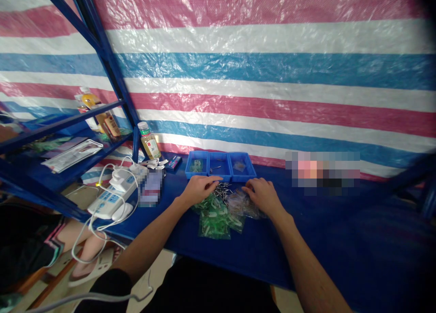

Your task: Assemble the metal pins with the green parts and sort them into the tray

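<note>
My left hand (200,189) reaches over the near side of a heap of small metal pieces (223,191), its fingers closed together. What its fingertips hold, if anything, is too small to make out. Opposite it, my right hand (264,194) is closed, fingers curled down at the edge of a pile of small clear plastic bags (240,205); whether a bag is in them I cannot tell. Green plastic packets (215,222) with pale pieces inside lie in front. Behind the hands stands a blue three-compartment tray (220,176), with packets on the left, metal pieces in the middle and clear bags on the right.
On the blue table (259,254), a white power strip (112,197) with tangled cables lies left, beside a blurred phone-like object (151,188). A drink bottle (149,142) and a small dark box (173,163) stand behind. Another person's legs (78,235) show at lower left, beyond a blue frame (109,67).
</note>
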The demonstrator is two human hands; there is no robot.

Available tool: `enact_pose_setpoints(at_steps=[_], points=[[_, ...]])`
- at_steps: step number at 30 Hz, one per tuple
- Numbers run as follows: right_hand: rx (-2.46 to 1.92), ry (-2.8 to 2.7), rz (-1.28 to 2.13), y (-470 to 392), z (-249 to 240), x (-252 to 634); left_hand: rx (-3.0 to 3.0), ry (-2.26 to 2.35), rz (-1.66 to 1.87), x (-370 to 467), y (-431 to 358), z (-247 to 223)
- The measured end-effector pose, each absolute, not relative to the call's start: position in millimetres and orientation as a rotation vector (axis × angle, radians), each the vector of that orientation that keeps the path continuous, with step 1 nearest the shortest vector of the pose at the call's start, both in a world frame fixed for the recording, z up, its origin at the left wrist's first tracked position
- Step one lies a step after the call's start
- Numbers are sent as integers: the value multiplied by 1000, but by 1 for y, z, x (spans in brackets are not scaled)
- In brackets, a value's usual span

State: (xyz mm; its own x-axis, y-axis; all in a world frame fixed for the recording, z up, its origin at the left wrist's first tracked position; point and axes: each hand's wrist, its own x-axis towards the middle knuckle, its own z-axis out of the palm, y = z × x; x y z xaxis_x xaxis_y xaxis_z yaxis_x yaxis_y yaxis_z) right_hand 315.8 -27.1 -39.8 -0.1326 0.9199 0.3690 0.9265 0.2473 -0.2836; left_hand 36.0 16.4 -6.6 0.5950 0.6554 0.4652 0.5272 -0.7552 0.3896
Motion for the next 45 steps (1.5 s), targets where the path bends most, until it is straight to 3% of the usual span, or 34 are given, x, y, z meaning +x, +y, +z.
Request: enact_pose_setpoints(at_steps=[11, 18, 30, 45], points=[[-1651, -1928, 153, -22, -44, 307, 2595, 982, 877, 36, 15, -3], [-1372, -1661, 644, -24, -30, 299, 2567, 975, 873, 37, 14, -3], [-976, -1426, 1093, -33, -19, 269, 2631, 767, 857, 42, 10, -5], [-991, -1495, 1136, -40, -22, 256, 2359, 883, 955, 44, 5, 0]])
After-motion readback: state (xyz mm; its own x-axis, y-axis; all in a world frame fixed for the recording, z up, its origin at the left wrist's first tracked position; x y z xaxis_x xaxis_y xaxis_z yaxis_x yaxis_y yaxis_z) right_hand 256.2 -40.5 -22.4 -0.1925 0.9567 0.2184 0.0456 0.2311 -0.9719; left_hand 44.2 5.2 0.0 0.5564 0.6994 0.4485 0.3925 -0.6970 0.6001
